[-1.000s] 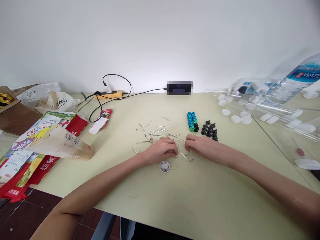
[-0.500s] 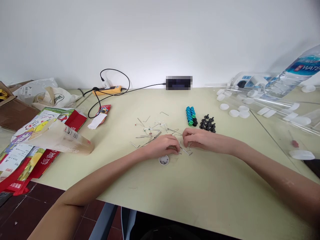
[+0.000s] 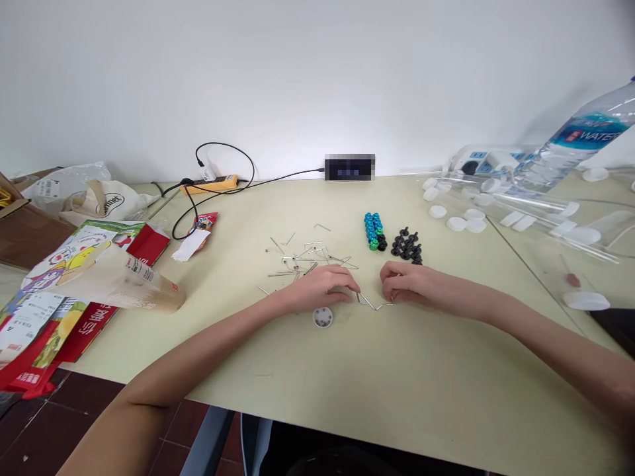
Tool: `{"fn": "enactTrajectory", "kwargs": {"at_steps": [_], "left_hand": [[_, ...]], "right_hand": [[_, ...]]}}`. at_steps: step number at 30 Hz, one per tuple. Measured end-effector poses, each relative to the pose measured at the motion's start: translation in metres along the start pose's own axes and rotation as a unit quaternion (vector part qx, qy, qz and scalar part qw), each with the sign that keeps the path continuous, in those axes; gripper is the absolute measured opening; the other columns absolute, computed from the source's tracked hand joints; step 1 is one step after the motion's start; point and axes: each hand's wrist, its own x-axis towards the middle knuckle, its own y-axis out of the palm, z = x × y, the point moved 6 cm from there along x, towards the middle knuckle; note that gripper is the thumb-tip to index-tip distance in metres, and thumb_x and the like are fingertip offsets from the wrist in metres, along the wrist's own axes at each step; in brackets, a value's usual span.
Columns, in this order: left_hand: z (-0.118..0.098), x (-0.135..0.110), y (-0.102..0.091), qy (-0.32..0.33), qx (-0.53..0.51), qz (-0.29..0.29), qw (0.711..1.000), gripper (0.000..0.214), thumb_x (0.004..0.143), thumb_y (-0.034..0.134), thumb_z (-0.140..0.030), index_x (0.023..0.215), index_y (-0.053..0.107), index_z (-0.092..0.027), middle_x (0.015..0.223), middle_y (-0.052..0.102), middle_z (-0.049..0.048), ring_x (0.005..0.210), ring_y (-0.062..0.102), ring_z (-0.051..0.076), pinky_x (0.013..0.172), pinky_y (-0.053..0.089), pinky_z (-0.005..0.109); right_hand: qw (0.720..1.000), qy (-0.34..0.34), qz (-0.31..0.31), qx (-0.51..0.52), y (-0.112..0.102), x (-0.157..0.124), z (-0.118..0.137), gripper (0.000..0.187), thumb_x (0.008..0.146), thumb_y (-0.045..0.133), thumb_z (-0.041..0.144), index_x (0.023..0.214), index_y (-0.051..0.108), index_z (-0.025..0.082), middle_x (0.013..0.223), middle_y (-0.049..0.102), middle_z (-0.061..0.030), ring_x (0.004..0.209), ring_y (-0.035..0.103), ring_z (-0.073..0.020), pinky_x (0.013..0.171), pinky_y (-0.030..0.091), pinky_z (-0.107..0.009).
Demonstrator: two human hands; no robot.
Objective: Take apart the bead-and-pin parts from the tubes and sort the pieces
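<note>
My left hand (image 3: pixel 330 288) is low over the table, thumb and fingers apart, its fingertips beside a couple of bent metal hex keys (image 3: pixel 370 302). Whether the fingertips touch them I cannot tell. To the right, my right hand (image 3: pixel 409 285) is closed in a pinch on a thin L-shaped hex key (image 3: pixel 387 303), mostly hidden by the fingers. Behind my left hand lies a loose pile of thin metal hex keys and pins (image 3: pixel 317 249). A small round white dish (image 3: pixel 323 317) holding tiny dark parts sits just below that hand.
Blue and green knobs (image 3: pixel 372 229) stand in rows beside black screw-like parts (image 3: pixel 407 245). A drink cup (image 3: pixel 153 287) lies on a red bag at left. Clear tubes, white caps (image 3: pixel 456 224) and a water bottle (image 3: pixel 578 135) occupy the right. A phone (image 3: pixel 350 168) leans at the wall.
My right hand has moved right, away from my left hand, carrying a hex key. The left thumb and fingertips have parted and lifted slightly. The whole view has shifted a little.
</note>
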Motion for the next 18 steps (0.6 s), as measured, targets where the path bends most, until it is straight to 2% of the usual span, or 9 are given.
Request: {"fn": "enactTrajectory", "kwargs": {"at_steps": [3, 6, 9, 12, 18], "left_hand": [[-0.002, 0.008, 0.0, 0.01, 0.044, -0.007, 0.999, 0.018, 0.087, 0.054, -0.023, 0.102, 0.063, -0.021, 0.104, 0.061, 0.0044, 0.099, 0.053, 0.016, 0.085, 0.042, 0.027], [-0.004, 0.016, 0.007, 0.028, 0.093, 0.009, 0.995, 0.015, 0.088, 0.052, -0.023, 0.096, 0.065, -0.02, 0.098, 0.06, 0.0046, 0.096, 0.052, 0.017, 0.085, 0.042, 0.028], [-0.007, 0.018, 0.013, 0.047, 0.113, 0.019, 0.992, 0.015, 0.089, 0.051, -0.024, 0.09, 0.065, -0.018, 0.092, 0.061, 0.0039, 0.093, 0.052, 0.016, 0.084, 0.041, 0.026], [-0.011, 0.016, 0.014, 0.04, 0.116, 0.017, 0.992, 0.015, 0.09, 0.049, -0.024, 0.09, 0.063, -0.018, 0.094, 0.06, 0.0034, 0.093, 0.052, 0.015, 0.082, 0.042, 0.025], [-0.008, 0.014, 0.004, 0.011, 0.14, -0.012, 0.99, 0.016, 0.092, 0.046, -0.023, 0.098, 0.059, -0.018, 0.096, 0.061, 0.0048, 0.095, 0.051, 0.017, 0.079, 0.042, 0.028]], "right_hand": [[0.997, -0.017, -0.026, -0.071, 0.009, -0.008, -0.002, 0.023, 0.092, 0.03, 0.024, 0.078, 0.049, 0.021, 0.088, 0.052, -0.0027, 0.074, 0.051, -0.0168, 0.064, 0.037, -0.028], [0.986, -0.019, -0.071, -0.15, 0.017, -0.012, -0.005, 0.022, 0.093, 0.031, 0.024, 0.076, 0.045, 0.019, 0.084, 0.05, -0.0031, 0.067, 0.049, -0.0158, 0.06, 0.034, -0.028], [0.974, -0.004, -0.106, -0.202, 0.023, -0.015, -0.007, 0.017, 0.092, 0.032, 0.017, 0.081, 0.044, 0.019, 0.084, 0.049, -0.0033, 0.063, 0.047, -0.015, 0.057, 0.033, -0.027], [0.959, -0.028, -0.111, -0.261, 0.027, -0.02, -0.002, 0.017, 0.088, 0.033, 0.008, 0.086, 0.046, 0.017, 0.088, 0.049, -0.0054, 0.065, 0.047, -0.0156, 0.057, 0.033, -0.028], [0.953, -0.04, -0.137, -0.267, 0.021, -0.028, 0.001, 0.02, 0.091, 0.03, 0.009, 0.085, 0.048, 0.017, 0.087, 0.049, -0.006, 0.063, 0.048, -0.0155, 0.056, 0.033, -0.027]]}}
